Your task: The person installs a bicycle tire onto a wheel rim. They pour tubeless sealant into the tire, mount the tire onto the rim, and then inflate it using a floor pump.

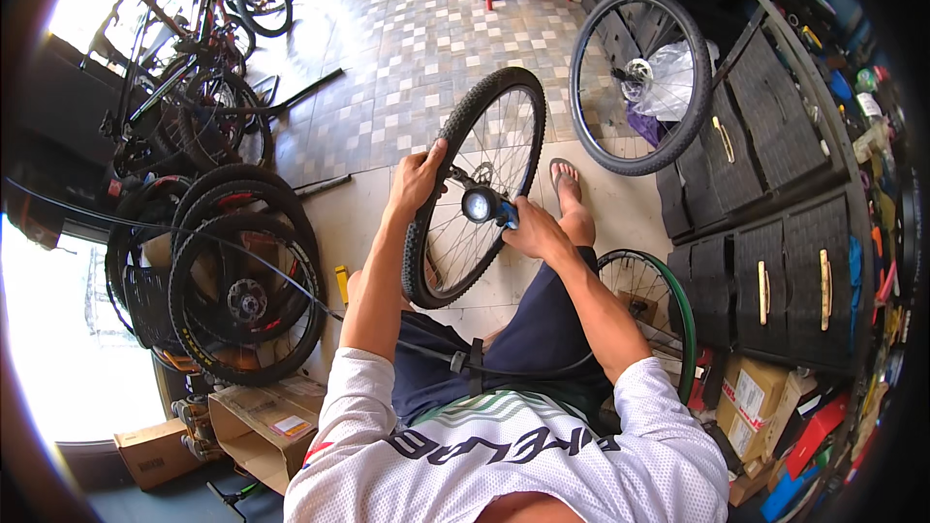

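A seated person in a white jersey and dark blue shorts holds a bicycle wheel (480,184) upright between the knees, over a pale tiled floor (407,29). The wheel has a black knobbly tyre, thin silver spokes and a hub at its centre. The left hand (418,179) is closed around the tyre's left edge. The right hand (533,230) grasps a round pressure gauge (478,204) with a blue fitting, held against the spokes near the hub; a black hose (387,334) trails from it across the lap. A stack of tyred wheels (237,271) leans to the left. Another bare wheel (639,77) rests against dark drawer cabinets (775,271) on the right.
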`<state>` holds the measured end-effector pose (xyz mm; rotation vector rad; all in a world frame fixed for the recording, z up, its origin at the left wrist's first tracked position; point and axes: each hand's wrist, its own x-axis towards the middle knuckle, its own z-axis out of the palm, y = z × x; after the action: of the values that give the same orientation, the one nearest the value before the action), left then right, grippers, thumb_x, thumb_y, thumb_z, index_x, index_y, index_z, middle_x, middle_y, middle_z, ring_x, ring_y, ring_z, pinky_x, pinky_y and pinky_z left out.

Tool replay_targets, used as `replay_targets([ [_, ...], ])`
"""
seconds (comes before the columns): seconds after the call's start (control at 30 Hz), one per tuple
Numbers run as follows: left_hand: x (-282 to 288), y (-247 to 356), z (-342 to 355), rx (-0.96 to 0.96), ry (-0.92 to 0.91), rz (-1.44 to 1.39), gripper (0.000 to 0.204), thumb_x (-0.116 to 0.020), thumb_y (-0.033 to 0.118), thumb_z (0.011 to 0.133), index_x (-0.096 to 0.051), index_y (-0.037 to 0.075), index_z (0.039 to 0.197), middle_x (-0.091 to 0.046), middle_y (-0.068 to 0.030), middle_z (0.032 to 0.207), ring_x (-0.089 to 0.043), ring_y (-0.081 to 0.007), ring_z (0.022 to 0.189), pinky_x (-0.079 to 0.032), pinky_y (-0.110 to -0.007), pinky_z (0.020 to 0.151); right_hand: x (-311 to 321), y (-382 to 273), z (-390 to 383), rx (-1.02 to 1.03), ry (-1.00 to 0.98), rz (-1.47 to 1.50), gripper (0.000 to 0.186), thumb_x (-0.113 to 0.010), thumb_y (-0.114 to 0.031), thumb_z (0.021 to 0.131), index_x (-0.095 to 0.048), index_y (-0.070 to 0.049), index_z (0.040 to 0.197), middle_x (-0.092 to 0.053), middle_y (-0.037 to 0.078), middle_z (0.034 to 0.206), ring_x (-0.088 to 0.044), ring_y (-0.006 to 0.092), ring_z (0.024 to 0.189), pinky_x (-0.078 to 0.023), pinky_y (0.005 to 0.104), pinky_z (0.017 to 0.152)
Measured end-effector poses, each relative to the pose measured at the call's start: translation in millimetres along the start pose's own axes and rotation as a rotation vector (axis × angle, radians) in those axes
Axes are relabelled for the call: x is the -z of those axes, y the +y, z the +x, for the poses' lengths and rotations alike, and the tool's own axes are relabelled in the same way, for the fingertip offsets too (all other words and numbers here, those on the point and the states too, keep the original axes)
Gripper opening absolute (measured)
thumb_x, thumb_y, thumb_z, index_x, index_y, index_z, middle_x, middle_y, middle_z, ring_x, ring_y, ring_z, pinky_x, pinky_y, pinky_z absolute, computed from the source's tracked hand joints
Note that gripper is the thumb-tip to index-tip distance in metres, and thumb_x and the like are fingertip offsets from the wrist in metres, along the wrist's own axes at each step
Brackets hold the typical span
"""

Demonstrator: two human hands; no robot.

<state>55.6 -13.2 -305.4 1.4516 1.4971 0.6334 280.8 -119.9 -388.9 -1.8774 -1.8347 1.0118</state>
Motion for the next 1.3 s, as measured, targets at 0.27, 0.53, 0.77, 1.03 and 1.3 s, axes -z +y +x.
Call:
replay_targets([
  [0.27, 0.5, -4.9, -3.6, 0.011, 0.004, -0.028, 0.069, -0.057, 0.063, 0.099, -0.072, -0.004, 0.087, -0.067, -0.0072, 0.072, -0.063, -0.0142, 0.056, -0.051, -0.03, 0.054, -5.6, 2.1, 4.6, 0.02, 0.01, 0.021, 0.057, -0.068, -0.023, 0.08, -0.055, 0.006, 0.127, -0.067, 0.03, 0.115, -0.066, 0.0455, 0.109, -0.053, 0.049, 0.096],
  [0.53, 3.1, -5.7, -7.9, -0.001, 0.014, -0.046, 0.068, -0.057, 0.062, 0.099, -0.072, -0.003, 0.087, -0.068, -0.0068, 0.072, -0.062, -0.0135, 0.057, -0.051, -0.03, 0.054, -12.1, 5.9, 5.6, 0.034, 0.035, 0.005, 0.057, -0.069, -0.023, 0.08, -0.053, 0.005, 0.126, -0.067, 0.03, 0.114, -0.066, 0.0458, 0.109, -0.053, 0.0499, 0.095],
  [0.77, 5.6, -9.9, -5.0, 0.02, 0.007, -0.047, 0.067, -0.057, 0.062, 0.1, -0.071, -0.002, 0.089, -0.068, -0.0066, 0.074, -0.063, -0.014, 0.057, -0.051, -0.03, 0.055, -11.5, 2.7, 5.7, 0.044, 0.036, 0.03, 0.055, -0.069, -0.021, 0.08, -0.054, 0.005, 0.125, -0.067, 0.03, 0.114, -0.065, 0.0466, 0.11, -0.053, 0.0502, 0.095],
  [1.03, 5.4, -6.3, -6.2, 0.012, 0.002, -0.034, 0.068, -0.057, 0.063, 0.099, -0.071, -0.003, 0.089, -0.067, -0.0065, 0.073, -0.063, -0.0141, 0.057, -0.051, -0.03, 0.055, -9.7, 0.8, 5.5, 0.049, 0.049, 0.026, 0.054, -0.069, -0.021, 0.08, -0.055, 0.005, 0.125, -0.067, 0.03, 0.114, -0.065, 0.0458, 0.11, -0.052, 0.0502, 0.095],
  [1.3, 4.5, -7.0, -7.2, -0.003, 0.016, -0.004, 0.069, -0.056, 0.064, 0.1, -0.072, -0.003, 0.089, -0.068, -0.0066, 0.073, -0.063, -0.0138, 0.057, -0.052, -0.03, 0.056, -3.4, -6.2, -0.5, 0.06, 0.048, 0.063, 0.051, -0.069, -0.02, 0.078, -0.057, 0.007, 0.12, -0.067, 0.03, 0.11, -0.065, 0.0464, 0.109, -0.052, 0.05, 0.095],
])
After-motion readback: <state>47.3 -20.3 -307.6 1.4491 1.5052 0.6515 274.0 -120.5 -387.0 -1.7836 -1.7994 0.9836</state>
